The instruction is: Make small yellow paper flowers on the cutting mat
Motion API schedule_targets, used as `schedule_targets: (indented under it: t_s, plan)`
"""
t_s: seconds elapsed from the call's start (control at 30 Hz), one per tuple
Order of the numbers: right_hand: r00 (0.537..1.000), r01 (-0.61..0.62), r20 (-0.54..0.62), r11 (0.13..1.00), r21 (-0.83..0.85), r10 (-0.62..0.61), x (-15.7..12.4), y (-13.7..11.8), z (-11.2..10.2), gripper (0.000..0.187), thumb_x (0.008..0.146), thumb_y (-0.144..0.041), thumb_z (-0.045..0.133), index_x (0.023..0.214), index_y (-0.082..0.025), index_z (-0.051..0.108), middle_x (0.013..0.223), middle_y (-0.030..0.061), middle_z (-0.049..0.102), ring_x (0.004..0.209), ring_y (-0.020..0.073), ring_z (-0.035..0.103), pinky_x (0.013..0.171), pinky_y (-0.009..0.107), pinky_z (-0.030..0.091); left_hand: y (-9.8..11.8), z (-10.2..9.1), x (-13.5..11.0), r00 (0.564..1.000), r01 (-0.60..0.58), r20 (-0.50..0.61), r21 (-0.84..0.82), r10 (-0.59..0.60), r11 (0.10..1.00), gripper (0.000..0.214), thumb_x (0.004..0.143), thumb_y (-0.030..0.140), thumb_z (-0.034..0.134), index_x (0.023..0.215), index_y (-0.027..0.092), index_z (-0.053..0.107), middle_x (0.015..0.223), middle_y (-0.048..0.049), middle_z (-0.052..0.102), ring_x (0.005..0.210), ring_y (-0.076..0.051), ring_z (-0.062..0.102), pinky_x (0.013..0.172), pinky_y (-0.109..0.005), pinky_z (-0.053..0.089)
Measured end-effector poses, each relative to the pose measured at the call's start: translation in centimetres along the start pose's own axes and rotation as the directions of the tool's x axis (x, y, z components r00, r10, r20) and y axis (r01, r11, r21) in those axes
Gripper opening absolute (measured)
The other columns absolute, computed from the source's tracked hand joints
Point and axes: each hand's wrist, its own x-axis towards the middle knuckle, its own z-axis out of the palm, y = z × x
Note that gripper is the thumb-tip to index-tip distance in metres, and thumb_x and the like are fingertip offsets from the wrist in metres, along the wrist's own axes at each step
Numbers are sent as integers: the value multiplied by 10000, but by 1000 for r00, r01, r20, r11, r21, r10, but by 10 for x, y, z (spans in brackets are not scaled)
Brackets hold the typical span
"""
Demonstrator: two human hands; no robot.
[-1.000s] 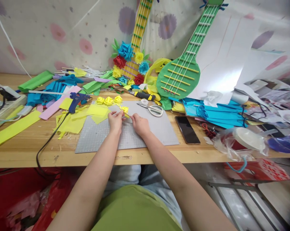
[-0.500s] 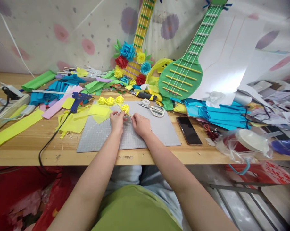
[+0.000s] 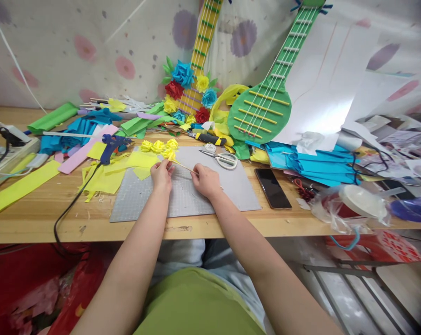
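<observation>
My left hand point(image 3: 161, 174) pinches a small yellow paper flower point(image 3: 169, 154) above the grey cutting mat point(image 3: 231, 186). A thin wooden stick point(image 3: 184, 167) runs from the flower to my right hand point(image 3: 205, 180), whose fingers are closed on its other end. Three finished yellow paper flowers point(image 3: 158, 146) lie in a row at the mat's far edge, just beyond the held one. Both forearms reach in from the bottom of the view.
Scissors point(image 3: 221, 158) and a tape roll point(image 3: 210, 148) lie on the mat's far right. A blue glue gun point(image 3: 111, 144) with a black cord sits left, among yellow paper scraps point(image 3: 107, 179). A black phone point(image 3: 271, 187) lies right. Two paper guitars point(image 3: 262, 109) lean on the wall.
My left hand has slid left with the yellow flower, drawing it along the stick away from my right hand. More of the stick now shows between the two hands.
</observation>
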Motion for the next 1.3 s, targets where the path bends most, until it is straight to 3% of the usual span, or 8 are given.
schedule_targets:
  t_s: [0.13, 0.3, 0.43, 0.57, 0.93, 1.07, 1.2, 1.3]
  plan:
    - [998, -45, -34, 999, 21, 46, -1, 5, 0, 227, 841, -332, 337, 927, -213, 510, 771, -1, 618, 708, 133, 548, 593, 236, 286, 2, -2, 0, 997, 58, 59, -24, -57, 998, 141, 587, 82, 561, 651, 135, 448, 596, 21, 535, 512, -29, 509, 478, -132, 402]
    - [997, -40, -57, 995, 95, 45, -1, 4, 0, 305, 829, -408, 335, 963, -203, 516, 709, -9, 617, 675, 123, 551, 584, 220, 288, -3, 0, -7, 986, 80, 136, 115, -95, 990, 216, 576, 108, 598, 702, 144, 426, 605, 9, 548, 527, -64, 539, 474, -161, 407]
    - [999, -37, -31, 992, 119, 41, 1, 3, 1, 292, 805, -415, 381, 973, -224, 525, 738, -16, 632, 686, 124, 564, 591, 220, 303, -8, 4, -13, 985, 46, 148, 264, -87, 963, 336, 567, 111, 620, 798, 169, 382, 649, 1, 568, 555, -103, 574, 489, -190, 419]
    - [996, -77, -42, 991, 113, 82, 3, 3, 4, 232, 797, -345, 392, 930, -237, 549, 778, -13, 649, 729, 141, 577, 606, 228, 315, -12, 5, -15, 973, -32, 226, 368, -56, 929, 355, 565, 101, 608, 826, 176, 379, 644, 10, 573, 561, -116, 582, 489, -199, 419]
    - [974, -184, -89, 959, 215, 207, 5, 6, 7, 180, 735, -293, 434, 865, -242, 548, 713, -40, 623, 676, 130, 558, 576, 226, 305, -25, 0, -29, 926, -115, 377, 301, -8, 947, 363, 605, 162, 616, 918, 172, 432, 749, -41, 627, 640, -144, 617, 526, -245, 481]
    - [970, -182, -112, 949, 258, 216, 6, 7, 9, 149, 720, -286, 446, 818, -237, 548, 669, -47, 610, 656, 127, 549, 552, 223, 282, -31, -6, -27, 908, -236, 412, 341, 82, 910, 435, 600, 165, 629, 990, 184, 435, 797, -51, 641, 697, -151, 622, 553, -248, 489]
    - [964, -193, -120, 936, 296, 237, 7, 9, 12, 142, 705, -282, 464, 797, -227, 556, 639, -42, 595, 647, 130, 540, 545, 222, 278, -34, -11, -24, 844, -431, 506, 444, 176, 786, 449, 633, 158, 594, 1052, 198, 438, 840, -43, 647, 746, -141, 617, 577, -227, 477]
    - [963, -179, -132, 926, 334, 234, 7, 10, 12, 138, 703, -278, 468, 793, -228, 561, 626, -43, 587, 637, 125, 532, 555, 220, 290, -35, -12, -24, 826, -475, 531, 478, 188, 739, 446, 653, 165, 571, 1074, 200, 427, 864, -41, 648, 742, -139, 616, 566, -224, 470]
